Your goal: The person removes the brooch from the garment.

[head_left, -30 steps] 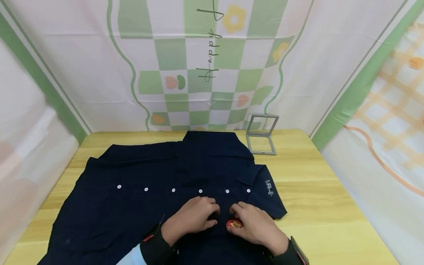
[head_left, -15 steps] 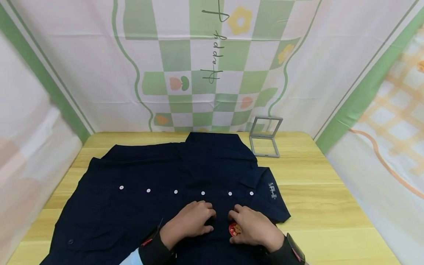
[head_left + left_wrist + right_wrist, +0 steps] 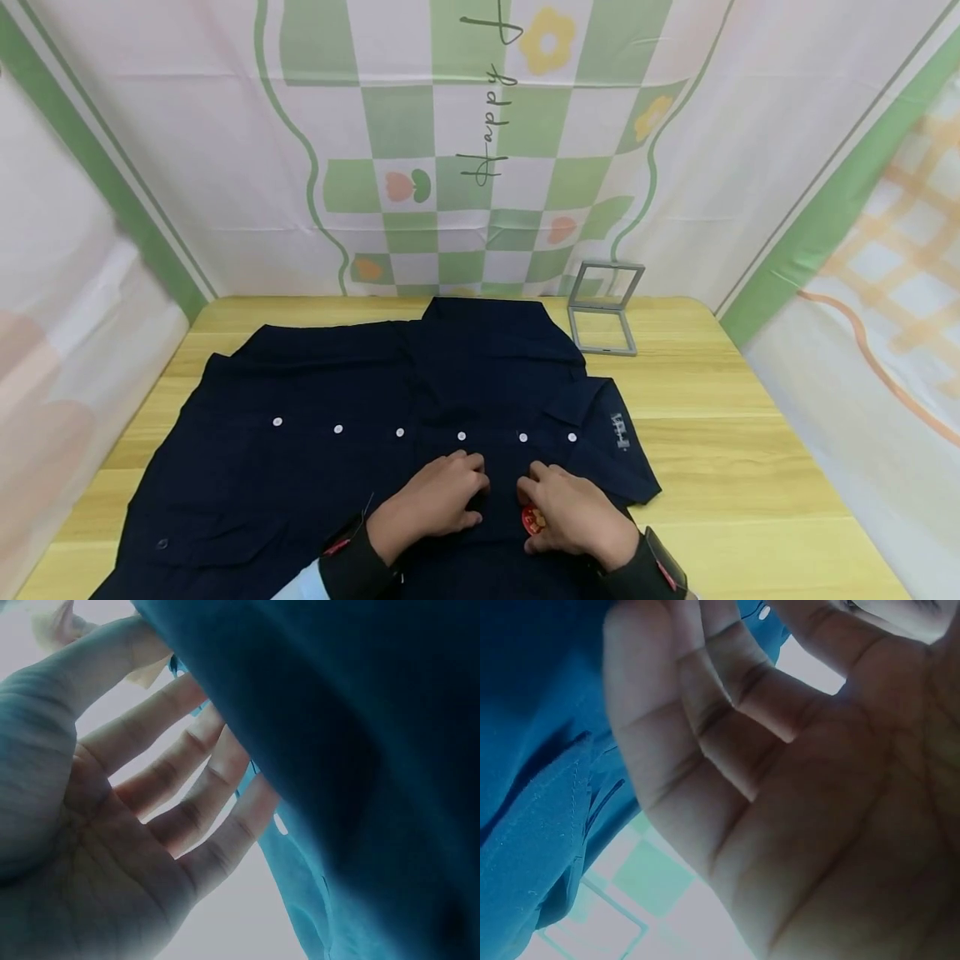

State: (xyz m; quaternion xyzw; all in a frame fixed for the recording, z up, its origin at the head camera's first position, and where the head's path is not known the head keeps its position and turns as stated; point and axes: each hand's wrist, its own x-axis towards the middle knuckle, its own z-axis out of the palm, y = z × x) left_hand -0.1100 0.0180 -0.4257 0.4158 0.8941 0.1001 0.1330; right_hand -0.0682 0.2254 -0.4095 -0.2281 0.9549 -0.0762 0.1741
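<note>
A navy short-sleeved shirt [image 3: 360,383] lies spread sideways over the table, with a row of white buttons across it. My left hand [image 3: 437,497] rests its fingertips on the shirt below the buttons; in the left wrist view its fingers [image 3: 196,796] reach to the cloth nearly straight. Just to the right, my right hand [image 3: 576,512] lies on the shirt with loosely bent fingers. A round red badge [image 3: 531,520] with a cartoon figure shows between its thumb and forefinger, partly hidden by the hand. In the right wrist view, cloth lies beside the fingers [image 3: 656,727] and the badge is out of sight.
A grey hinged frame [image 3: 606,332], unfolded, stands at the table's back right beside the collar. Patterned fabric [image 3: 405,133] hangs behind the pale wooden table [image 3: 712,450] and on both sides.
My right thumb has moved down off the badge, which looks rounder than a second ago. My left hand has drawn slightly left. The head view has shifted a little.
</note>
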